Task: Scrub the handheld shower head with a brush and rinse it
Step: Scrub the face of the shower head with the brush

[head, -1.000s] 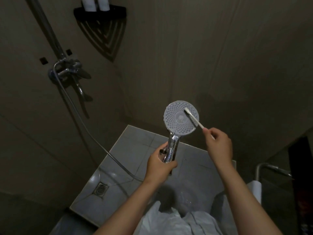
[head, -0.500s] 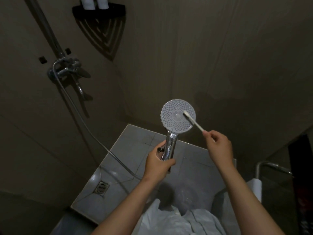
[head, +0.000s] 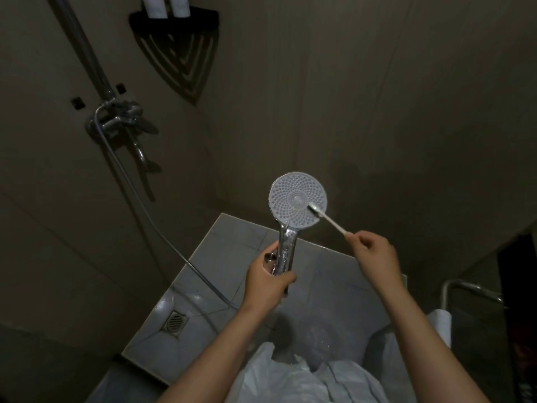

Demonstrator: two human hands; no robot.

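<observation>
The round shower head [head: 292,196] faces me, its white nozzle plate up, on a chrome handle. My left hand [head: 266,282] grips that handle low down. My right hand [head: 374,254] pinches the end of a thin white brush [head: 329,221]. The brush's bristle tip touches the lower right part of the nozzle plate. A metal hose [head: 151,222] runs from the handle's base down to the left and up to the wall mixer.
The chrome mixer [head: 116,120] and riser pipe sit on the left wall. A black corner shelf [head: 174,20] with two white bottles hangs high up. A floor drain [head: 175,321] lies in the grey tiled floor. A chrome rail [head: 470,289] with a white towel stands at right.
The brush tip has slid from the upper right of the nozzle plate down toward its lower right edge. My right hand has drawn back to the right. The shower head stays about where it was.
</observation>
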